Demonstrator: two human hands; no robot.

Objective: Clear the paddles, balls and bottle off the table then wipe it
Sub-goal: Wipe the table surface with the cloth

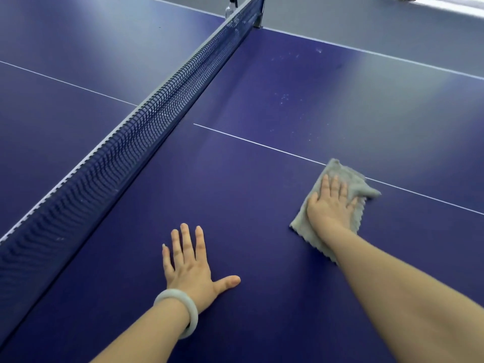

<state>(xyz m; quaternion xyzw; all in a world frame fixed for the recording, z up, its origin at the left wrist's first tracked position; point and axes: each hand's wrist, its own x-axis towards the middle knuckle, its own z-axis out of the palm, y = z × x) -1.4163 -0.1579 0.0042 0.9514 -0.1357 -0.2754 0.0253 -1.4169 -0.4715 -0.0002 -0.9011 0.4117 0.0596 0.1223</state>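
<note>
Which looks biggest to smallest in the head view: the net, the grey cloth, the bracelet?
1. net, stretching across the picture.
2. grey cloth, partly hidden under the right hand.
3. bracelet, smallest even though nearest the camera.

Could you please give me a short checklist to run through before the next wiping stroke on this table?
1. Grey scalloped-edge cloth lying flat on the blue table-tennis table: ok.
2. Right hand pressing the cloth with straight fingers: ok.
3. Left hand flat on the table, apart from the cloth: ok.
4. Paddles and balls out of the path ahead: ok, none in view.
5. White specks beyond the white centre line: not ok, unwiped.
6. Bottle removed: cannot tell; a small clear object shows at the far end of the dark blue net.
</note>
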